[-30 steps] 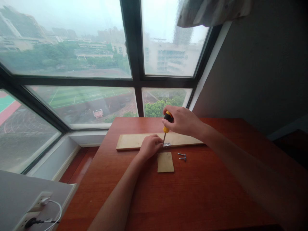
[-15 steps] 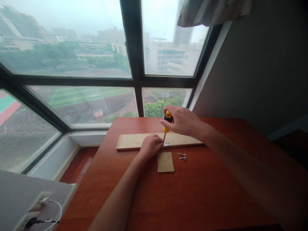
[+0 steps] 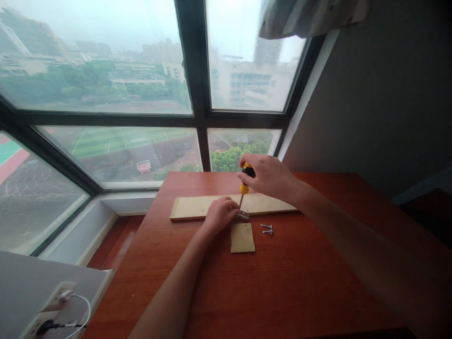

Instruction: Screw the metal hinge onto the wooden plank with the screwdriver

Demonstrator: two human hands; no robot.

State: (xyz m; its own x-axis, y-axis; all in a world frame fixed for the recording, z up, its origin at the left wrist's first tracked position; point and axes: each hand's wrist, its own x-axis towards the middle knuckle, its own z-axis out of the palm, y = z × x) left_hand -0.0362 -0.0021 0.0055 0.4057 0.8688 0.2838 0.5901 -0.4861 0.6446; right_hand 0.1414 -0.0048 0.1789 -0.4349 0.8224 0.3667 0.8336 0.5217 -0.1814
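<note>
Wooden table (image 3: pixel 300 287) carried the board (image 3: pixel 190 207), metal hinge (image 3: pixel 243 215) at its near edge. My right hand (image 3: pixel 266 174) clasped the screwdriver (image 3: pixel 244 189) nearly upright, likely for straight pressure; my left hand (image 3: pixel 219 215), grip unclear, apparently steadied the hinge.

The left hand (image 3: pixel 221 214) and left forearm (image 3: pixel 173 282) are left uncovered; a slim outline, narrowed at the wrist, is shown. The right hand (image 3: pixel 266 174) and right forearm (image 3: pixel 339 235) are likewise bared, the latter being dimmed by shadow towards the elbow.

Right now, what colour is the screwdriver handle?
Yellow and black. The screwdriver handle shows in the head view, partly covered by the right hand.
</note>
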